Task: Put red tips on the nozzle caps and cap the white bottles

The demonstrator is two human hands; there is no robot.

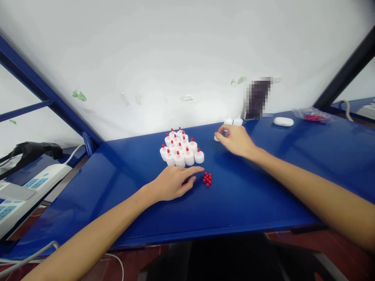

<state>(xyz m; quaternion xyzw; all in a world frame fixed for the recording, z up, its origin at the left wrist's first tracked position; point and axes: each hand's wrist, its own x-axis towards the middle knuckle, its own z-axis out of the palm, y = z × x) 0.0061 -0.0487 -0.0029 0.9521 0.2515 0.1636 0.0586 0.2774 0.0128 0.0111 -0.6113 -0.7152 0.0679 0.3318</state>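
The person's bare left hand (172, 182) and bare right hand (237, 141) join slender, uncovered forearms; a tiny spot marks the left forearm (125, 210).

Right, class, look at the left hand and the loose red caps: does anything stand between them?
Nothing visible stands in the way. The left hand has its index fingertip right by the near-side pile of red caps on the blue table. The white bottles stand beyond the hand, off that short path.

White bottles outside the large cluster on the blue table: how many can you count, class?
3 visible: two bottles side by side near the wall, and one bottle, partly covered, at the right hand. That hand may hide more.
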